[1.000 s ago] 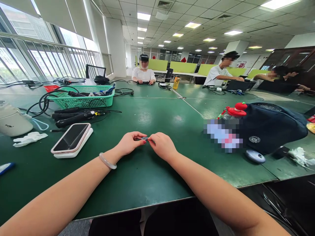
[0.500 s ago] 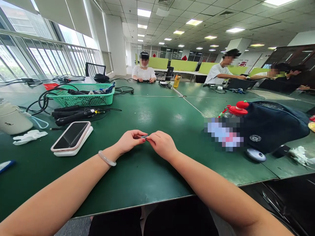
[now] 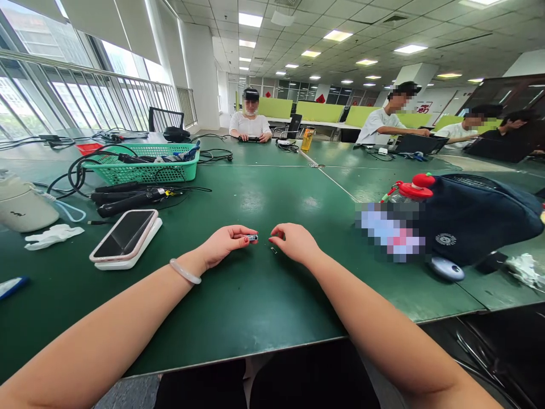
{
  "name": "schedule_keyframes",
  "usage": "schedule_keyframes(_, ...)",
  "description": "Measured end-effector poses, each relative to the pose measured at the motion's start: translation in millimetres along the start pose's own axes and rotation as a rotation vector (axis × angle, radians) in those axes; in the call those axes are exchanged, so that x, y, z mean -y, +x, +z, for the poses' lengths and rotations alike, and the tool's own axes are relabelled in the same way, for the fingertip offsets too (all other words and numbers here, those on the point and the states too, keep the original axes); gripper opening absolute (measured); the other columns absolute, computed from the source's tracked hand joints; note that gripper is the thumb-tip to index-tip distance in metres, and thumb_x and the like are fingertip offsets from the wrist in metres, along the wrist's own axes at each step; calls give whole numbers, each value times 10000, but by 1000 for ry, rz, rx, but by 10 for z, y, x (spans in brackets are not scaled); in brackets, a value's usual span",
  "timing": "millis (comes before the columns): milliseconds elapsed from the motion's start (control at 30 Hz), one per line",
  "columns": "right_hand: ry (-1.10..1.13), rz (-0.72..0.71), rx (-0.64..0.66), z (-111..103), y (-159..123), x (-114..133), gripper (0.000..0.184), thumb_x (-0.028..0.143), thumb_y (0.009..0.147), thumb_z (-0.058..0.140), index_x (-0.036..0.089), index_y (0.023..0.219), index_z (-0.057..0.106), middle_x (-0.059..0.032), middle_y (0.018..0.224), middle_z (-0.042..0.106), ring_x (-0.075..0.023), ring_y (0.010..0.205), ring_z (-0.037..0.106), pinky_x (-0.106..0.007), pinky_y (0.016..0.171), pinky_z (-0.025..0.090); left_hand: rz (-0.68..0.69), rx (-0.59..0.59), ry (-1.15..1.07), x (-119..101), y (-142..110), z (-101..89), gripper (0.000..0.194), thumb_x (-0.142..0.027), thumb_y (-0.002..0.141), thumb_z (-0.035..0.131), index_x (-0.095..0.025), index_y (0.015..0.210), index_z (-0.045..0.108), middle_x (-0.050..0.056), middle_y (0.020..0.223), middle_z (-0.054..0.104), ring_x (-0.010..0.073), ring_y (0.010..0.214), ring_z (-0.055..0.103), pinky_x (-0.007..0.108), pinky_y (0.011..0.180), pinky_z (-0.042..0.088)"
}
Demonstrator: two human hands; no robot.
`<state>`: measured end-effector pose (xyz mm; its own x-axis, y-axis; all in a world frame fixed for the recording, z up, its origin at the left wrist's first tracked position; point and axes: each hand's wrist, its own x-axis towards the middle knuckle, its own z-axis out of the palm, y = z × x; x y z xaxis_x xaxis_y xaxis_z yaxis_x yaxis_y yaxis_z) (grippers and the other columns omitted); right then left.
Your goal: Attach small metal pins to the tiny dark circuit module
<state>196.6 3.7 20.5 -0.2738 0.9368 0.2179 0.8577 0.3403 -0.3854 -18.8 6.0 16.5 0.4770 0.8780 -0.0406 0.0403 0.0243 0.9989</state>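
My left hand [image 3: 225, 245] pinches a small rectangular piece with a pale, dark-marked face [image 3: 252, 237] between thumb and fingertips, just above the table. Its exact kind is too small to make out. A short gap to the right of it is my right hand [image 3: 296, 241], fingers curved and thumb apart, with nothing visible between them. Just below those fingertips lies a tiny dark and light sliver [image 3: 273, 250] on the green table [image 3: 238, 307].
To the left are a phone on a white box [image 3: 125, 238], black cylindrical handles with cables [image 3: 128, 201] and a green basket [image 3: 145, 165]. A mouse [image 3: 446, 269], a dark bag [image 3: 481, 216] and a red-lidded bottle [image 3: 415, 190] stand right. Several people sit beyond.
My right hand has let go of the small piece and moved right, its fingers now apart. The piece stays in my left hand. The tiny sliver on the table now shows.
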Motion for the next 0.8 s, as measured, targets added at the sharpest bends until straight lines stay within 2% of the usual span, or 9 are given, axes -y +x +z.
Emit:
schedule_keyframes(133,40,75,226,0,6,-58,182,387,701,655,209,733,628,8,746,637,-113,653,544,-211,534,358,-44,22,91,-8,-1,28,391,-332,668,703,-135,997,624,100,972,685,200,979,608,383,966,386)
schedule_keyframes(233,31,79,294,5,-4,-58,127,333,726,633,206,722,617,17,733,635,-99,636,537,-200,528,348,-60,34,110,-7,2,39,397,-341,665,703,-137,997,624,100,960,690,204,978,610,383,961,396)
schedule_keyframes(367,-21,35,277,23,-5,-51,106,290,770,586,202,716,610,12,732,627,-98,638,531,-202,551,350,-60,37,114,-8,5,41,392,-347,665,703,-136,986,626,97,947,693,205,975,613,380,959,400)
schedule_keyframes(500,-114,-63,153,62,4,-22,82,252,780,554,200,741,604,-4,806,626,-112,706,542,-210,598,360,-65,29,126,-8,2,39,397,-345,663,705,-135,990,625,94,945,693,200,963,615,371,951,404)
schedule_keyframes(600,-217,-83,82,91,1,25,88,213,782,516,204,757,601,-13,831,626,-127,722,549,-220,596,363,-59,36,136,-2,3,35,400,-345,660,706,-137,992,626,89,948,691,192,951,616,360,942,409)
schedule_keyframes(800,-281,-126,112,77,-40,95,162,207,792,481,225,795,641,-16,862,642,-147,762,567,-238,637,390,-59,59,215,-2,7,46,403,-361,661,697,-146,996,635,77,935,682,177,889,617,339,880,437)
